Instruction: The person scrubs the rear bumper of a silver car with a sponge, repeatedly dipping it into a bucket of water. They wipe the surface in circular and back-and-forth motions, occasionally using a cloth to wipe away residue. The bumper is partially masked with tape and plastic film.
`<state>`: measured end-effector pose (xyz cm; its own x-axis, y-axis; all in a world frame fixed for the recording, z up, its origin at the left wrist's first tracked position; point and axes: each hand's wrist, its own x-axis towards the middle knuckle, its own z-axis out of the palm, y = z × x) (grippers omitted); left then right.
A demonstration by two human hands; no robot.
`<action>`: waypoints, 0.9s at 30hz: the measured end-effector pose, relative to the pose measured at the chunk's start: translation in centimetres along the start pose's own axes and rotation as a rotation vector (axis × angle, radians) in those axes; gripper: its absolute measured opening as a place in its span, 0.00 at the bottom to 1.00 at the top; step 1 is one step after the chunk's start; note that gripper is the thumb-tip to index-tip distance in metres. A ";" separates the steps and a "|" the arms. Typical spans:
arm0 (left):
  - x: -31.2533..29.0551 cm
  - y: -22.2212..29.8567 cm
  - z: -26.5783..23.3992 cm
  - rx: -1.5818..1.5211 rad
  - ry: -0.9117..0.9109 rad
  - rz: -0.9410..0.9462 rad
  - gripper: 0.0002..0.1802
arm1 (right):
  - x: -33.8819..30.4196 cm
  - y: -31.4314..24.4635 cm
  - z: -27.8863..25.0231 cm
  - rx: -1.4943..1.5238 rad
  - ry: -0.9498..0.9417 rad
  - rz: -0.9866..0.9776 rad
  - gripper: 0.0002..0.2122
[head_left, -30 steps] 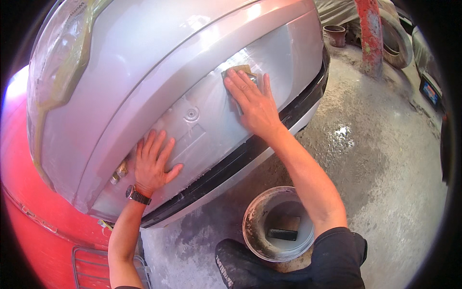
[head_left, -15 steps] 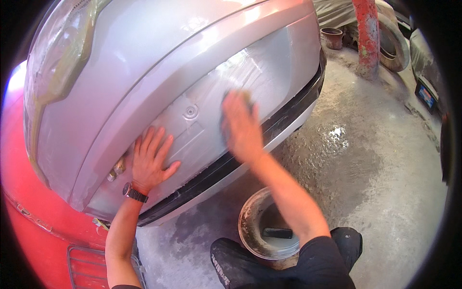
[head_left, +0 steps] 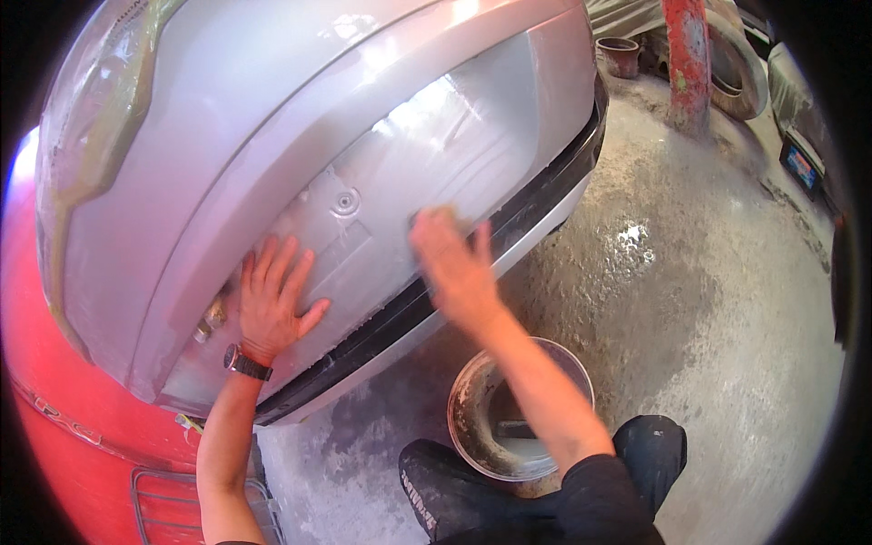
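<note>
Right hand (head_left: pixel 454 272) has swept lower on the silver panel (head_left: pixel 377 204), so rubbing nears its bottom edge; blurred, seemingly over a pad (head_left: pixel 464 223), grip unclear. Left hand (head_left: pixel 272 300) spread flat, empty.

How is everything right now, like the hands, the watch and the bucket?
Left hand: spread flat on the panel
Right hand: blurred, over a pad
Panel: silver, shiny, streaked
Watch: strapped on
Bucket: upright, open
Block: lying in the bucket
Pot: upright
Post: paint patchy
Floor: looks wet in places
</note>
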<state>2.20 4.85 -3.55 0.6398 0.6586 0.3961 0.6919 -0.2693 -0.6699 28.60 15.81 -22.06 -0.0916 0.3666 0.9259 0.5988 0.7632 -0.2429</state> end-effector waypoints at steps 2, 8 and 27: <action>0.5 0.0 0.1 -0.001 0.011 0.003 0.43 | 2.3 4.8 -1.6 -0.157 0.066 0.302 0.31; 0.9 0.1 0.1 -0.001 0.019 0.008 0.44 | -0.6 -4.6 1.3 0.043 -0.036 0.328 0.31; 1.0 0.2 0.2 -0.012 0.031 0.012 0.44 | 0.8 4.4 -2.1 -0.106 0.126 0.537 0.29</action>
<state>2.93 5.59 -3.46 0.6581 0.6334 0.4070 0.6878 -0.2858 -0.6673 32.82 18.39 -21.80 0.3403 0.6171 0.7095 0.6127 0.4269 -0.6651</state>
